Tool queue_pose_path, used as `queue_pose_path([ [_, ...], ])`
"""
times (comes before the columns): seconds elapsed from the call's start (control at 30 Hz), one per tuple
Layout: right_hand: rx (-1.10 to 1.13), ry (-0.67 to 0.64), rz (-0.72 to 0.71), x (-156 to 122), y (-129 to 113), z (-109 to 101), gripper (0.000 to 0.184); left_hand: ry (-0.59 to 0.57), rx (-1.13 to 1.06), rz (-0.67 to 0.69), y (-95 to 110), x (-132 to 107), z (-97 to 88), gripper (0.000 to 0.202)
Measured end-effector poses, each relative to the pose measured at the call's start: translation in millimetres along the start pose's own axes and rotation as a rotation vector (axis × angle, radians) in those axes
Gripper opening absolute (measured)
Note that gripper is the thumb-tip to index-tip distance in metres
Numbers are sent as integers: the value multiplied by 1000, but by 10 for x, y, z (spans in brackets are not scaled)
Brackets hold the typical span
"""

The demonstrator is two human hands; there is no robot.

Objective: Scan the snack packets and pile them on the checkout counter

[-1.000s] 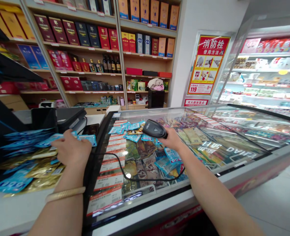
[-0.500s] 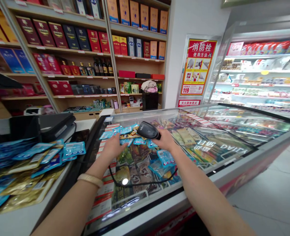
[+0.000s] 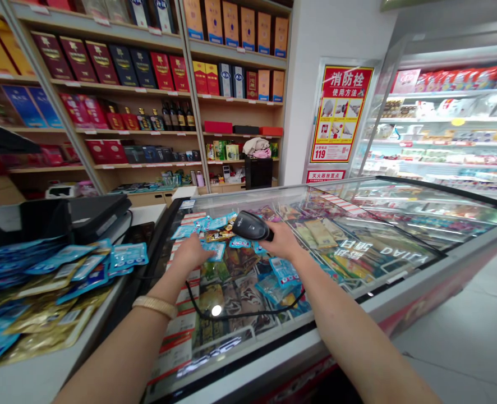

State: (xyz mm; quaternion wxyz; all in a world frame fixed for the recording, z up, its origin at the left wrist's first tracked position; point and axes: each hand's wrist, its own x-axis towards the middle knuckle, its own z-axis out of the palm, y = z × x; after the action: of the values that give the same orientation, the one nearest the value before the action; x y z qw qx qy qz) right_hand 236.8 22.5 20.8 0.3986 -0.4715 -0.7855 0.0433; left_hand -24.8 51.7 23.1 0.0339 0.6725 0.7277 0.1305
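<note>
My right hand [image 3: 282, 240] is closed around a black barcode scanner [image 3: 251, 225], held just above the glass lid of a chest freezer [image 3: 400, 264]. Its black cable [image 3: 248, 314] loops across the glass toward me. My left hand [image 3: 192, 254] rests on the glass with its fingertips on a small blue packet [image 3: 215, 251]. More blue and gold packets [image 3: 208, 224] lie scattered on the glass just beyond both hands. A gold bracelet [image 3: 155, 306] circles my left wrist.
A heap of blue and gold packets [image 3: 42, 286] covers the white counter at the left, in front of a black till [image 3: 59, 216]. Shelves of boxed goods and bottles [image 3: 147, 95] fill the back wall. An open chiller [image 3: 446, 123] stands at the right beside a red notice [image 3: 341, 112].
My left hand left the packet heap on the counter and crossed right onto the freezer glass, landing on a blue packet. The scanner hand stayed nearly still.
</note>
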Motion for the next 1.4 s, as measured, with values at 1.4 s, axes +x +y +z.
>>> queue_pose_path([
  [1.4,-36,-238,-128,-33,-223,70,20,247,-751,13,-368,-422,-153,42],
])
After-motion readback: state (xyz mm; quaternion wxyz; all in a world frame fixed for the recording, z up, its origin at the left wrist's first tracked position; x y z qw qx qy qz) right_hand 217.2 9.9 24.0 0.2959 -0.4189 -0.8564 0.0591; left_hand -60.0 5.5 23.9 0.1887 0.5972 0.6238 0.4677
